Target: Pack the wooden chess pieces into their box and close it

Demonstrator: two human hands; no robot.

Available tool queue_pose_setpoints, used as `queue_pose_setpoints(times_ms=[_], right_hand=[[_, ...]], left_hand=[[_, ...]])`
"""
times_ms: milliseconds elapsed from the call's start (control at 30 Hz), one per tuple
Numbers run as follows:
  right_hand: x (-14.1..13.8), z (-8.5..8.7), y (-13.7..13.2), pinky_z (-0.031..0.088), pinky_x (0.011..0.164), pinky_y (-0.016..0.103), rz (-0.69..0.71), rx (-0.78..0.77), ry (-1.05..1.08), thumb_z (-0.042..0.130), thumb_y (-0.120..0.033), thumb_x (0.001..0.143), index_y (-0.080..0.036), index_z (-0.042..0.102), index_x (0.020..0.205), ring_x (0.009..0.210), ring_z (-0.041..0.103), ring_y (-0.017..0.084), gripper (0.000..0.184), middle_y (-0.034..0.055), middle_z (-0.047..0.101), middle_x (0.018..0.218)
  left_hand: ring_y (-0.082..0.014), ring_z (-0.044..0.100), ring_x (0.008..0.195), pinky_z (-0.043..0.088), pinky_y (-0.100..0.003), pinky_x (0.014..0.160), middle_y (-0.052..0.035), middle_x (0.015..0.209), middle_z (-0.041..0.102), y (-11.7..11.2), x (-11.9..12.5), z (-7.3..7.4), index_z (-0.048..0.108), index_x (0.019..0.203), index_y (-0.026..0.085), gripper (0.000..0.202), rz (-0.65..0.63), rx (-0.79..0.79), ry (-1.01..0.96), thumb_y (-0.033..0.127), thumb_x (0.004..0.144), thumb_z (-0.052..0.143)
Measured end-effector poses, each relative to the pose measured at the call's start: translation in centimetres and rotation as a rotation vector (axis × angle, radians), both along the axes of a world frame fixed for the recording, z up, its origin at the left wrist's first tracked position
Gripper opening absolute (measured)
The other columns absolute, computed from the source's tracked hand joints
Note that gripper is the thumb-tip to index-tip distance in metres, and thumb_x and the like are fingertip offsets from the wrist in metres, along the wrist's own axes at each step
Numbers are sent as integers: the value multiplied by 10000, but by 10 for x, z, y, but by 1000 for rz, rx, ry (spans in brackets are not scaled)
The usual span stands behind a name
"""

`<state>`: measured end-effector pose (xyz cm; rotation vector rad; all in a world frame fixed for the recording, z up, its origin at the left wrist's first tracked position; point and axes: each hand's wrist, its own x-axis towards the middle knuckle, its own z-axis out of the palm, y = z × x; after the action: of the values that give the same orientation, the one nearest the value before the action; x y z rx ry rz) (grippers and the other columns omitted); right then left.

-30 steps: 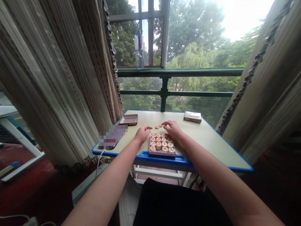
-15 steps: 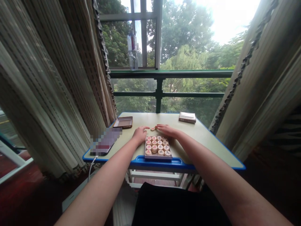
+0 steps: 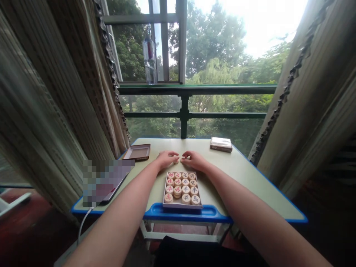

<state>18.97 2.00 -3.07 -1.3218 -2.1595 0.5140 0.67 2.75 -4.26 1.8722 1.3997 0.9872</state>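
A shallow box (image 3: 182,206) of round wooden Chinese chess pieces (image 3: 178,182), marked in red and black characters, lies near the table's front edge. Beyond it my left hand (image 3: 166,158) has curled fingers closed on a Chinese chess piece (image 3: 176,161), which rests at the fingertips. Facing it across a small gap, my right hand (image 3: 194,160) pinches another Chinese chess piece (image 3: 182,160) between thumb and fingers. Both pieces are partly hidden by the fingers, and their characters cannot be read.
The pale table (image 3: 239,189) has a blue edge. An upturned box lid (image 3: 138,152) lies at its back left, above a blurred phone-like device (image 3: 111,185) with a white cable (image 3: 82,224). At the back right sits a small flat box (image 3: 220,144). A green railing (image 3: 222,89) runs behind.
My left hand, earlier spread beside a loose piece, is now closed on one. My right hand, earlier lying flatter, has curled its fingers round a piece. The camera view has shifted.
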Motion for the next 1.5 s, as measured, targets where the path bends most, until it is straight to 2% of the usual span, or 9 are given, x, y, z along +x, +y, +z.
queue_pose_setpoints(times_ms=[233, 467, 633, 767, 1033, 1133, 1267, 1400, 1500], right_hand=[[-2, -5, 4, 456, 717, 281, 33, 21, 98, 623, -295, 712, -184, 606, 964, 759, 577, 135, 275, 30, 676, 883], [-5, -3, 3, 471, 705, 274, 28, 99, 210, 624, -268, 706, -173, 615, 870, 731, 590, 128, 189, 38, 667, 874], [-11, -2, 1, 496, 705, 268, 56, 40, 412, 619, -261, 714, -170, 591, 898, 762, 622, 133, 207, 61, 657, 915], [-13, -2, -2, 505, 719, 276, 25, -19, 492, 635, -255, 700, -155, 590, 931, 777, 627, 142, 256, 86, 656, 938], [-14, 1, -8, 494, 684, 249, 24, -31, 472, 631, -144, 666, -138, 615, 898, 714, 611, 115, 232, 69, 673, 890], [-14, 1, -8, 491, 667, 244, 9, -18, 471, 645, -161, 660, -136, 606, 926, 706, 607, 113, 270, 75, 669, 899], [-13, 3, -11, 478, 666, 247, -14, -18, 435, 639, -229, 685, -135, 625, 865, 717, 606, 123, 204, 71, 673, 851], [-12, 6, -14, 469, 651, 248, 15, -30, 403, 639, -318, 692, -142, 636, 851, 713, 606, 131, 237, 59, 677, 815], [-12, 6, -13, 467, 649, 241, 25, -2, 402, 641, -305, 692, -146, 637, 858, 717, 605, 127, 230, 60, 678, 834]], left_hand=[[-208, 616, 804, 447, -338, 811, -90, 808, 685, -12, 2, 9, 653, 1013, 117, 454, -86, -63, -112, 371, 637, 660], [-203, 617, 776, 455, -340, 781, -82, 777, 683, -19, 4, 14, 659, 996, 107, 421, -107, -109, -178, 302, 623, 679], [-206, 585, 844, 430, -333, 810, -94, 856, 679, -18, 1, 15, 685, 927, 102, 367, -52, 2, -187, 302, 619, 683], [-208, 564, 864, 413, -340, 816, -108, 918, 675, -14, -2, 12, 673, 961, 102, 407, -55, -3, -195, 336, 628, 673], [-205, 572, 826, 413, -334, 775, -112, 924, 667, -14, -1, 10, 672, 960, 111, 423, -94, -14, -235, 335, 602, 693], [-206, 572, 826, 411, -338, 778, -108, 911, 670, -15, -1, 10, 674, 964, 119, 416, -109, -4, -251, 324, 603, 691], [-207, 569, 808, 407, -338, 768, -104, 872, 674, -16, 0, 11, 685, 902, 112, 378, -66, 0, -246, 320, 587, 696], [-198, 561, 803, 407, -329, 764, -94, 864, 666, -15, 1, 11, 677, 834, 116, 357, -42, 13, -249, 315, 541, 725], [-196, 557, 825, 402, -329, 783, -90, 877, 663, -15, 0, 11, 671, 857, 123, 380, -56, 27, -242, 308, 531, 735]])
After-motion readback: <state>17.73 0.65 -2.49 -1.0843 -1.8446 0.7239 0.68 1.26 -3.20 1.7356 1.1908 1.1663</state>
